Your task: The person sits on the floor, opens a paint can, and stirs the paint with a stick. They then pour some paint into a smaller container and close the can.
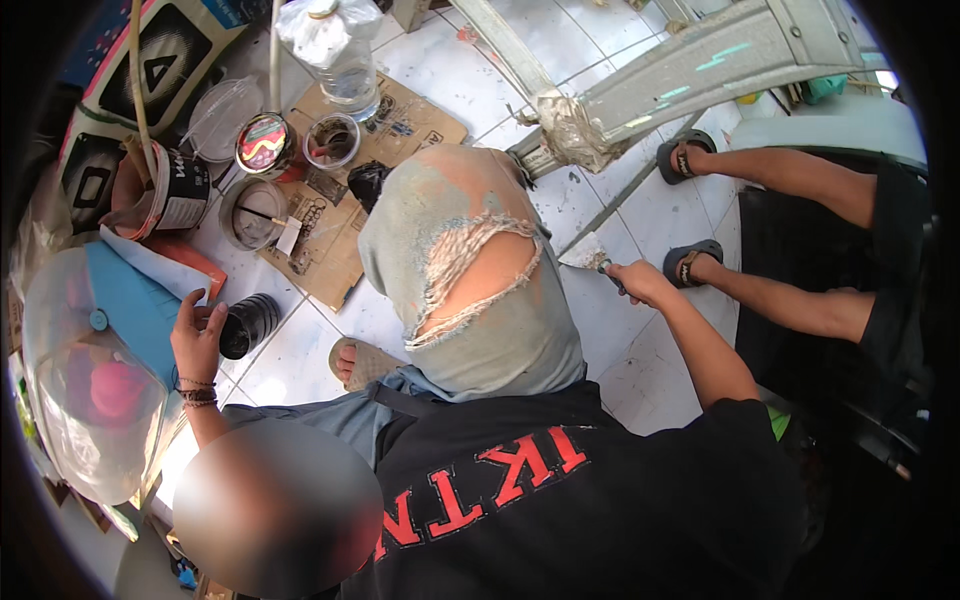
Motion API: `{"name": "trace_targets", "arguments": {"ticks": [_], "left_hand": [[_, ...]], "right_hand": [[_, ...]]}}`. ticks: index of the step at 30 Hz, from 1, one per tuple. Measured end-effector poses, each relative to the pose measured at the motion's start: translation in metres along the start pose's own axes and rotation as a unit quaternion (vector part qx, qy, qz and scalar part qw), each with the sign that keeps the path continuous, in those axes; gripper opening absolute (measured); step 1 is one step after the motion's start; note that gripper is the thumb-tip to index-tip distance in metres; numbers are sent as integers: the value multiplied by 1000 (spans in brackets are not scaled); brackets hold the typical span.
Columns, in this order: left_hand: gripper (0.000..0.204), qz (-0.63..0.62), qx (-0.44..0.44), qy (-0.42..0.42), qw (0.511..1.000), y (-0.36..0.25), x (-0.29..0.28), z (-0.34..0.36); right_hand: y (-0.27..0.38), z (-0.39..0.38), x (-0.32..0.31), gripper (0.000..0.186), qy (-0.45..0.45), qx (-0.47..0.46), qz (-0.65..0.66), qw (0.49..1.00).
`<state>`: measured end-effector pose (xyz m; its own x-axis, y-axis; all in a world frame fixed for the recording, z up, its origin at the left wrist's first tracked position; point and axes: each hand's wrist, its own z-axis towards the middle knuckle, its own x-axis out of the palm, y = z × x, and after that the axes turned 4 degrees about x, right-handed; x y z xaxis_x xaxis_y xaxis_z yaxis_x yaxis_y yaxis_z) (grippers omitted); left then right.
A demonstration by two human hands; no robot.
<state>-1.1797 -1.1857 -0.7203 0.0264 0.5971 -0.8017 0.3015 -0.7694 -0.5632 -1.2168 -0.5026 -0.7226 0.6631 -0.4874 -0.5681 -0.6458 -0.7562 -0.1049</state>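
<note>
My right hand [648, 284] is closed round the dark handle of a putty knife [588, 255], its flat blade turned toward the floor beside my knee. On the other side, my left hand [196, 332] has its fingers apart and partly curled, holding nothing that I can see. It is right beside a black ribbed cup [262, 322] on the tiles; whether the thumb touches the rim I cannot tell. A clear tub [246, 232] of greyish paste, with a brush lying across it, sits farther forward on the left.
Cardboard [330, 245] lies under a paint can [265, 146], a small tub [331, 141] and a plastic bottle [347, 85]. A black bucket [182, 195] stands left. A metal frame [700, 75] crosses the upper right. Another person's sandalled feet [692, 262] are on my right.
</note>
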Motion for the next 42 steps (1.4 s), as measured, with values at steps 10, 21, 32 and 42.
{"name": "trace_targets", "arguments": {"ticks": [10,21,32,42], "left_hand": [[66,114,122,26,986,-64,6,94],[105,64,44,-103,992,-86,119,197],[101,117,45,44,991,-95,97,229],[104,139,130,-17,982,-115,46,198]], "right_hand": [[55,-107,1,32,-196,-163,-125,959],[22,-265,-16,24,-427,-252,101,863],[2,-270,18,31,-684,-195,273,647],[41,-244,1,35,-696,-233,237,636]]}}
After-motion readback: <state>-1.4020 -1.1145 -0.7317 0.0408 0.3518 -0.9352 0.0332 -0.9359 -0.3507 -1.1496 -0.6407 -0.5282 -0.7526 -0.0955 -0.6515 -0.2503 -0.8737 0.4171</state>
